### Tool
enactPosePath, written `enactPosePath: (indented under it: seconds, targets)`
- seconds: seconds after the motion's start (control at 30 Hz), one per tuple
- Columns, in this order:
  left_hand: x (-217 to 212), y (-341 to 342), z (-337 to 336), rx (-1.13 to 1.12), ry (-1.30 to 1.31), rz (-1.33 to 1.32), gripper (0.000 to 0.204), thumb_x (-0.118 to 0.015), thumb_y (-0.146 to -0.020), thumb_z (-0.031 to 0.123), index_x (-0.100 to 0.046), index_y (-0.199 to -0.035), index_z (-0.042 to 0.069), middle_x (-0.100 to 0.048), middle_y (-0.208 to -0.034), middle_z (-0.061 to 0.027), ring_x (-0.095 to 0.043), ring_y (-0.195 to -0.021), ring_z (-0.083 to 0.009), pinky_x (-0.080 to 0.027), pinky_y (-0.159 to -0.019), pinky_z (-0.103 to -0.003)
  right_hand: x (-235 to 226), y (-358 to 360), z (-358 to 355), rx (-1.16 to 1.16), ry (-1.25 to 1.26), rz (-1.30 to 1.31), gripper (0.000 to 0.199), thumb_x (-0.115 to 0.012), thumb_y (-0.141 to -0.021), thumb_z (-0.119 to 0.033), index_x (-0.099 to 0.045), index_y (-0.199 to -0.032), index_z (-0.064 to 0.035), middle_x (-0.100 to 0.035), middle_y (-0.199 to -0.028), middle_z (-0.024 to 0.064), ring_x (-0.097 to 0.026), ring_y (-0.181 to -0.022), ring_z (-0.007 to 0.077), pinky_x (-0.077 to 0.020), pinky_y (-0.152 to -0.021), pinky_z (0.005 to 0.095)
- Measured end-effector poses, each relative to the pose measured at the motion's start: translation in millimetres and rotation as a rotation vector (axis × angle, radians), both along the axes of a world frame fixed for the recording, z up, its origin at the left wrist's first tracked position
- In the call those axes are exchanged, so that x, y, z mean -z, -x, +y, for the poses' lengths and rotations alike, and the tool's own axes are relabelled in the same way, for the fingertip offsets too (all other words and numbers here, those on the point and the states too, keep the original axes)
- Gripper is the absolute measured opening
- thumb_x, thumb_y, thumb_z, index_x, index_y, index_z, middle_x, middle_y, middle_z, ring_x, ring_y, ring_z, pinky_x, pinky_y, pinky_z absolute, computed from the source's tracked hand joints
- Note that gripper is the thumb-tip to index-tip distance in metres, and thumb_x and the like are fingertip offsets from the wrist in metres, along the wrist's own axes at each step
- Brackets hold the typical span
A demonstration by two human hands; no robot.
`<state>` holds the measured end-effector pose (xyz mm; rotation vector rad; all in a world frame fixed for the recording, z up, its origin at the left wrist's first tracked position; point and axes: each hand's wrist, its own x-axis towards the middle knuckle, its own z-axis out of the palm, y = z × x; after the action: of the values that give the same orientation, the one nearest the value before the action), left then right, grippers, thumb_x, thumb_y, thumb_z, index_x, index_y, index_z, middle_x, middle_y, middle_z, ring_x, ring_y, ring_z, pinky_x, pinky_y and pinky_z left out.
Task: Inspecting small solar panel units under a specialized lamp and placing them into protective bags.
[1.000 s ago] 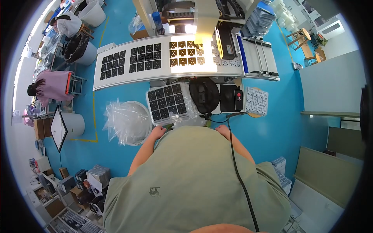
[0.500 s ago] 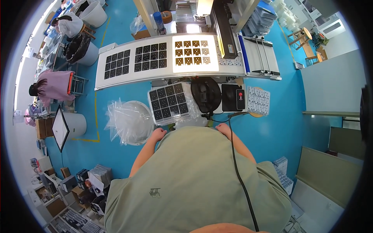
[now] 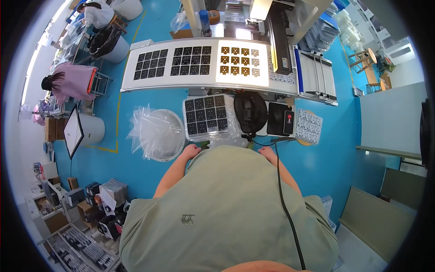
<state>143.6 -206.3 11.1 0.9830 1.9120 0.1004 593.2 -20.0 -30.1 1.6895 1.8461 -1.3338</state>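
My left hand [image 3: 192, 151] is beside the left edge of my shirt front, its fingers curled in. On the other side of the shirt, my right hand [image 3: 268, 153] is curled as well. Whether anything is inside either hand is hidden. Just beyond the left hand is a stack of clear-wrapped sheets [image 3: 209, 136], topped by a tray of black square plates [image 3: 206, 115] in rows. A black cable [image 3: 285, 195] runs down over my shirt, passing close by the right hand.
Ahead stands a long white conveyor bed [image 3: 131, 77] with groups of black plates [image 3: 191, 60] and a brightly lit group [image 3: 239, 60]. Clear plastic bags [image 3: 152, 133] overhang a white bin [image 3: 177, 129]. A black bag [image 3: 250, 113], control box with red button [image 3: 288, 121] and plate-covered stool [image 3: 309, 128] sit right.
The whole view has shifted, so the conveyor, bin and stack appear farther right. Both hands stay curled beside my shirt.
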Motion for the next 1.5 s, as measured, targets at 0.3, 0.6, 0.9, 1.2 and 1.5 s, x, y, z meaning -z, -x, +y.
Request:
enactPosePath:
  seconds: [0.3, 0.6, 0.9, 1.2, 1.5]
  targets:
    - [8, 2, -3, 0.001, -0.004, 0.012, 0.044, -0.062, -0.087, 0.041, -0.074, -0.094, 0.0, -0.072, -0.1, -0.0243, -0.068, -0.098, -0.0406, -0.052, -0.087, -0.048, 16, -4, -5, -0.003, -0.047, 0.078, 0.037, -0.068, -0.086, -0.036, -0.074, -0.081, -0.0003, -0.072, -0.077, 0.0168, -0.07, -0.071, 0.0284, -0.0532, -0.068, 0.0415]
    - [15, 6, -6, 0.016, 0.008, -0.015, 0.044, -0.062, -0.087, 0.042, -0.074, -0.096, 0.001, -0.072, -0.102, -0.0244, -0.068, -0.099, -0.0401, -0.053, -0.088, -0.048, 2, 5, -4, 0.03, 0.011, 0.019, 0.034, -0.069, -0.085, -0.035, -0.074, -0.082, -0.0008, -0.073, -0.078, 0.0165, -0.07, -0.072, 0.0282, -0.0535, -0.07, 0.0414]
    - [13, 5, -5, 0.034, 0.013, 0.014, 0.044, -0.062, -0.087, 0.041, -0.074, -0.098, 0.0, -0.072, -0.102, -0.0241, -0.068, -0.1, -0.0397, -0.053, -0.088, -0.047, 12, 3, -4, 0.0, -0.015, 0.014, 0.034, -0.068, -0.085, -0.036, -0.076, -0.09, -0.0026, -0.073, -0.087, 0.019, -0.071, -0.081, 0.0341, -0.0549, -0.075, 0.0428]
    - [17, 4, -4, 0.028, 0.012, 0.01, 0.045, -0.062, -0.087, 0.042, -0.073, -0.098, 0.0, -0.072, -0.103, -0.0243, -0.068, -0.1, -0.0397, -0.053, -0.088, -0.047, 9, 3, -4, -0.008, -0.043, 0.038, 0.035, -0.068, -0.084, -0.036, -0.076, -0.092, -0.0023, -0.073, -0.089, 0.0204, -0.071, -0.085, 0.036, -0.0552, -0.078, 0.0436]
    - [11, 2, -2, 0.027, 0.014, 0.006, 0.045, -0.062, -0.087, 0.042, -0.073, -0.095, -0.001, -0.072, -0.102, -0.0244, -0.068, -0.099, -0.0401, -0.053, -0.088, -0.047, 18, 1, -3, -0.038, -0.044, 0.016, 0.037, -0.067, -0.084, -0.037, -0.076, -0.091, -0.0018, -0.073, -0.089, 0.021, -0.071, -0.085, 0.036, -0.0552, -0.079, 0.044]
